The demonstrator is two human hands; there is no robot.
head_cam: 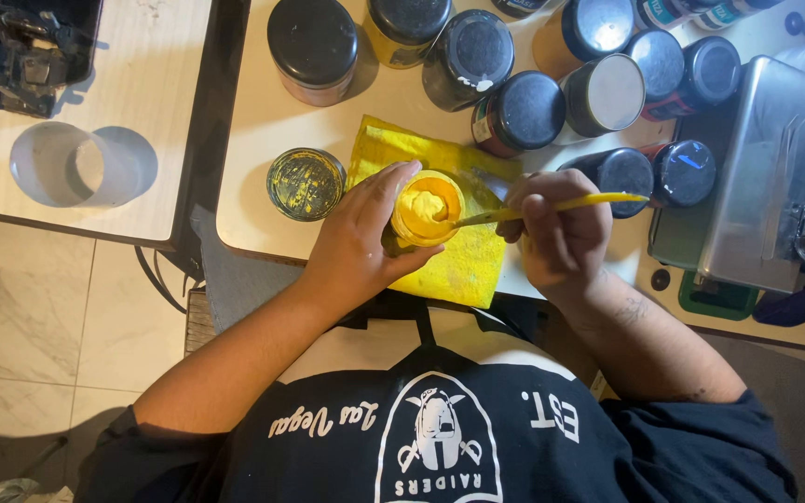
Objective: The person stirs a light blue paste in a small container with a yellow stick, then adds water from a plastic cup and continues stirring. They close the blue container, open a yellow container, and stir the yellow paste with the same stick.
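- A small open jar of thick yellow paint (427,207) sits tilted toward the person, over a yellow paint-stained cloth (458,265) spread at the near edge of the pale tabletop (263,130).
- The left hand (361,244) is wrapped around the jar's side, thumb on the near wall, fingers curled over the far rim, clasping it firmly.
- The right hand (559,228) is closed around a thin yellow-coated stick (552,207), its tip dipped into the paint at the jar's right rim.
- Just left of the jar lies a round metal lid smeared with yellow (306,183), flat on the table, inner face up.
- Behind stand many dark-lidded paint jars (524,110), close together; a metal box (761,177) rests at the right, a clear plastic cup (76,166) on the neighbouring table.
- Risk, as I judge it: the jar is tipped and full near the brim, so a hard stir could push paint over the rim onto the fingers or past the cloth.
- The stick's long free end points toward the crowded jars; a wide swing might knock one.
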